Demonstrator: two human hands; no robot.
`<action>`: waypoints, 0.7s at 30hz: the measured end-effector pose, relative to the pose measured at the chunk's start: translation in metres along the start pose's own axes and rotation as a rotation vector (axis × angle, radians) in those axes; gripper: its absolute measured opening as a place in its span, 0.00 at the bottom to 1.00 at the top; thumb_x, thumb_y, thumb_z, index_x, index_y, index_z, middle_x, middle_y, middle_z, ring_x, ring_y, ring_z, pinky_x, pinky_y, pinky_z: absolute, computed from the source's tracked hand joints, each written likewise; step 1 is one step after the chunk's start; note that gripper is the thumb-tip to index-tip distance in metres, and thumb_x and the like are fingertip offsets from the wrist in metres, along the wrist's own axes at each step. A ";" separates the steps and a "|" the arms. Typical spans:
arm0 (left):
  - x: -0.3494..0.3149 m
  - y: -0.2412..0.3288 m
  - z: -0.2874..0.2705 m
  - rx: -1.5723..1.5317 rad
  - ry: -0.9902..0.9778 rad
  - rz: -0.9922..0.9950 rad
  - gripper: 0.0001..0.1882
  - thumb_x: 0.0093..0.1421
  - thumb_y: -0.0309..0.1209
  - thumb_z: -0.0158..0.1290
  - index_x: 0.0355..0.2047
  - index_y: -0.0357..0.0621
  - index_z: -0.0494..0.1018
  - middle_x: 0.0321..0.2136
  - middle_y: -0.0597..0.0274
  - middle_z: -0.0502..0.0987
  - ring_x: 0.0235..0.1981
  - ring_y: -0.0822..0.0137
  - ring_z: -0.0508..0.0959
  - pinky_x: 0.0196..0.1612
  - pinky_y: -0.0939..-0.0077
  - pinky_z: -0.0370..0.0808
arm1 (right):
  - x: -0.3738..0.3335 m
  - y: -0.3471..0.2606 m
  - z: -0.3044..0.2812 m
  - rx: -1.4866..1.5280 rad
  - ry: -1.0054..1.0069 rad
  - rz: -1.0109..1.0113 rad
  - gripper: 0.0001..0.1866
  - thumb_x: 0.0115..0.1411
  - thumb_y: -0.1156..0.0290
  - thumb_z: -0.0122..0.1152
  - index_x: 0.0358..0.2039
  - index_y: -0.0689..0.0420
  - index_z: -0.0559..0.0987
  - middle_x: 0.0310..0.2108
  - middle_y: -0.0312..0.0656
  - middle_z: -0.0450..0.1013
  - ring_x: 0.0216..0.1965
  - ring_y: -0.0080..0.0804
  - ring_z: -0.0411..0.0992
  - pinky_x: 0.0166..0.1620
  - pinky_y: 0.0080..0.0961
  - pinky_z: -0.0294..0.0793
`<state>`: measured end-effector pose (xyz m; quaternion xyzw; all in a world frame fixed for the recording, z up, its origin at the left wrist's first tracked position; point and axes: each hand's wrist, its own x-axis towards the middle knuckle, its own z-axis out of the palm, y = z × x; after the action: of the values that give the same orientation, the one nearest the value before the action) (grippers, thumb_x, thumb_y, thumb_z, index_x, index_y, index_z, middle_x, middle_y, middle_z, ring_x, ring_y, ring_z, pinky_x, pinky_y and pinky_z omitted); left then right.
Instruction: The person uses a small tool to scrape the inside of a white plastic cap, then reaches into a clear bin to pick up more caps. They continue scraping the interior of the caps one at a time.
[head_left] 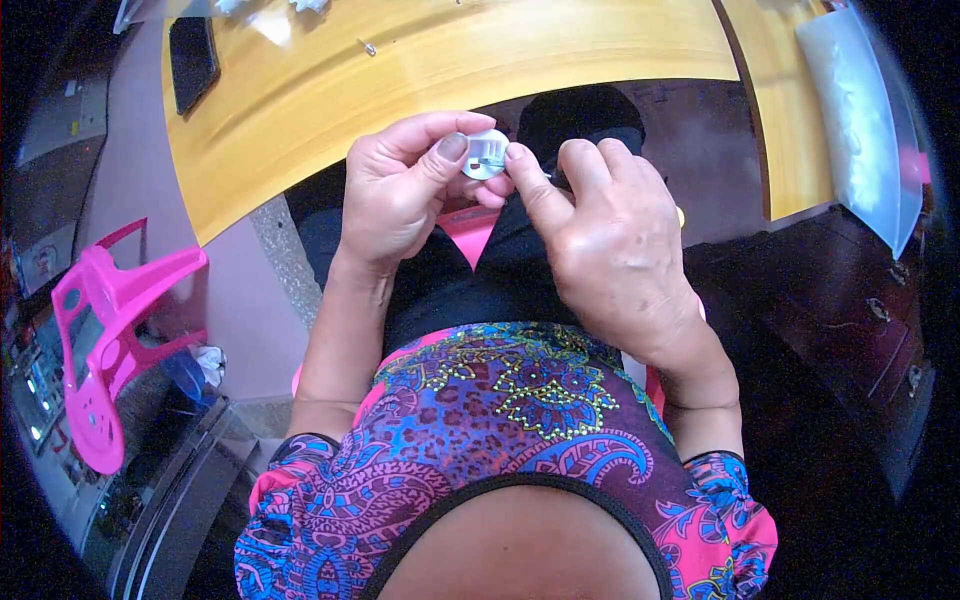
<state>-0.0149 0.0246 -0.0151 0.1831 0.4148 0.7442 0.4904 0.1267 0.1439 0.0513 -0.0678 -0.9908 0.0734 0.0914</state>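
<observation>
A small round white plastic piece [484, 146], with a recessed middle and a dark slot, is pinched between the thumb and fingers of my left hand [395, 190]. It is held above my lap, just off the near edge of the table. My right hand [620, 235] is beside it, its thumb tip at the piece's right rim. The right fingers are curled inward, and a small shiny bit shows near them. What they hold, if anything, is mostly hidden.
On the yellow wooden table [560, 45] lie a black phone [193, 62] and a small metallic piece [367, 47]. White pieces sit at its far edge. A clear bag of white items [852, 125] hangs over the right edge. A pink plastic chair [110, 330] stands at left.
</observation>
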 end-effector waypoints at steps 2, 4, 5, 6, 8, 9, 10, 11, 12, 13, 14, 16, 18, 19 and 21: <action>-0.001 -0.001 0.000 0.012 0.012 -0.011 0.13 0.64 0.26 0.47 0.45 0.28 0.71 0.36 0.46 0.78 0.31 0.63 0.81 0.35 0.74 0.82 | 0.000 -0.002 0.000 -0.004 -0.012 0.013 0.19 0.50 0.70 0.54 0.43 0.61 0.77 0.27 0.40 0.66 0.30 0.36 0.66 0.30 0.31 0.66; -0.001 -0.002 0.000 0.054 0.019 -0.008 0.13 0.64 0.25 0.48 0.44 0.28 0.72 0.36 0.47 0.78 0.31 0.64 0.81 0.34 0.75 0.81 | 0.000 -0.004 0.000 -0.009 -0.024 0.027 0.22 0.47 0.73 0.54 0.46 0.61 0.76 0.28 0.41 0.65 0.30 0.37 0.66 0.31 0.31 0.67; -0.001 -0.002 0.000 0.095 0.026 -0.004 0.12 0.63 0.25 0.49 0.43 0.29 0.73 0.36 0.49 0.79 0.30 0.66 0.81 0.34 0.76 0.81 | 0.000 -0.005 0.001 -0.034 -0.074 0.014 0.22 0.47 0.73 0.54 0.46 0.62 0.76 0.28 0.41 0.66 0.30 0.37 0.66 0.31 0.31 0.67; -0.001 -0.003 0.000 0.096 0.026 -0.005 0.12 0.63 0.25 0.49 0.43 0.29 0.73 0.36 0.49 0.79 0.30 0.66 0.81 0.34 0.76 0.81 | 0.000 -0.005 0.002 -0.058 -0.124 0.001 0.22 0.48 0.73 0.53 0.46 0.63 0.75 0.29 0.41 0.66 0.31 0.36 0.66 0.32 0.30 0.68; -0.003 -0.004 0.002 0.245 0.073 0.012 0.10 0.62 0.23 0.50 0.42 0.29 0.74 0.35 0.52 0.79 0.28 0.70 0.80 0.33 0.79 0.80 | 0.000 -0.005 0.003 -0.052 -0.175 -0.015 0.22 0.49 0.72 0.53 0.46 0.65 0.75 0.28 0.41 0.67 0.31 0.36 0.67 0.32 0.29 0.69; -0.003 -0.005 0.003 0.245 0.070 0.010 0.10 0.62 0.23 0.50 0.42 0.29 0.74 0.35 0.52 0.79 0.28 0.70 0.80 0.33 0.79 0.80 | 0.001 -0.005 0.003 -0.046 -0.226 -0.030 0.22 0.49 0.72 0.53 0.46 0.67 0.74 0.28 0.41 0.67 0.30 0.35 0.67 0.31 0.28 0.70; -0.003 -0.005 0.004 0.304 0.084 0.027 0.09 0.61 0.22 0.50 0.41 0.29 0.74 0.34 0.53 0.79 0.28 0.71 0.80 0.33 0.80 0.80 | 0.001 -0.005 0.003 -0.045 -0.227 -0.027 0.22 0.49 0.72 0.53 0.46 0.67 0.74 0.28 0.41 0.67 0.30 0.35 0.67 0.31 0.28 0.70; -0.003 -0.006 0.005 0.363 0.097 0.044 0.09 0.61 0.21 0.50 0.40 0.29 0.75 0.34 0.54 0.79 0.28 0.71 0.79 0.33 0.80 0.80 | 0.002 -0.006 0.004 -0.065 -0.248 -0.047 0.22 0.50 0.72 0.53 0.45 0.69 0.74 0.27 0.41 0.68 0.29 0.35 0.68 0.30 0.28 0.71; -0.002 -0.006 0.007 0.364 0.095 0.041 0.09 0.61 0.21 0.50 0.40 0.29 0.75 0.34 0.54 0.79 0.28 0.71 0.79 0.33 0.80 0.80 | 0.002 -0.006 0.006 -0.085 -0.270 -0.067 0.21 0.50 0.73 0.53 0.44 0.70 0.74 0.26 0.41 0.68 0.28 0.35 0.69 0.29 0.27 0.72; -0.002 -0.005 0.009 0.476 0.092 0.092 0.08 0.60 0.19 0.50 0.39 0.29 0.75 0.33 0.54 0.78 0.28 0.72 0.79 0.32 0.80 0.80 | 0.002 -0.005 0.006 -0.084 -0.270 -0.063 0.21 0.50 0.73 0.53 0.44 0.70 0.74 0.26 0.41 0.68 0.28 0.35 0.69 0.29 0.27 0.72; -0.001 -0.005 0.010 0.587 0.089 0.143 0.07 0.60 0.18 0.50 0.38 0.29 0.75 0.33 0.55 0.78 0.27 0.72 0.79 0.32 0.81 0.80 | 0.001 -0.003 0.007 -0.063 -0.268 -0.073 0.20 0.50 0.73 0.53 0.43 0.70 0.74 0.26 0.42 0.68 0.27 0.35 0.70 0.28 0.28 0.72; -0.002 -0.007 0.012 0.579 0.090 0.119 0.07 0.60 0.18 0.50 0.37 0.29 0.75 0.33 0.56 0.78 0.27 0.71 0.79 0.32 0.81 0.80 | 0.002 0.001 0.006 -0.039 -0.265 -0.082 0.19 0.50 0.73 0.53 0.42 0.70 0.74 0.25 0.42 0.68 0.27 0.35 0.71 0.27 0.28 0.72; -0.002 -0.009 0.013 0.568 0.088 0.094 0.07 0.59 0.17 0.50 0.37 0.29 0.76 0.33 0.56 0.78 0.27 0.71 0.79 0.31 0.81 0.80 | 0.002 0.007 0.004 -0.010 -0.310 -0.133 0.18 0.49 0.73 0.54 0.40 0.70 0.74 0.25 0.42 0.69 0.27 0.35 0.71 0.27 0.29 0.73; -0.001 -0.010 0.013 0.624 0.072 0.130 0.07 0.60 0.18 0.50 0.37 0.29 0.75 0.33 0.55 0.78 0.28 0.70 0.79 0.32 0.80 0.80 | 0.002 0.009 0.004 -0.008 -0.310 -0.127 0.18 0.49 0.73 0.54 0.40 0.70 0.74 0.25 0.42 0.69 0.27 0.35 0.71 0.27 0.29 0.73; 0.000 -0.012 0.012 0.681 0.052 0.160 0.07 0.60 0.18 0.49 0.38 0.29 0.75 0.33 0.54 0.78 0.28 0.69 0.80 0.32 0.80 0.81 | 0.001 0.011 0.005 0.014 -0.324 -0.114 0.20 0.48 0.74 0.55 0.42 0.69 0.74 0.26 0.43 0.69 0.27 0.37 0.72 0.28 0.30 0.73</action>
<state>0.0003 0.0321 -0.0171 0.3489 0.6361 0.6036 0.3305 0.1266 0.1545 0.0451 0.0018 -0.9943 0.0850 -0.0650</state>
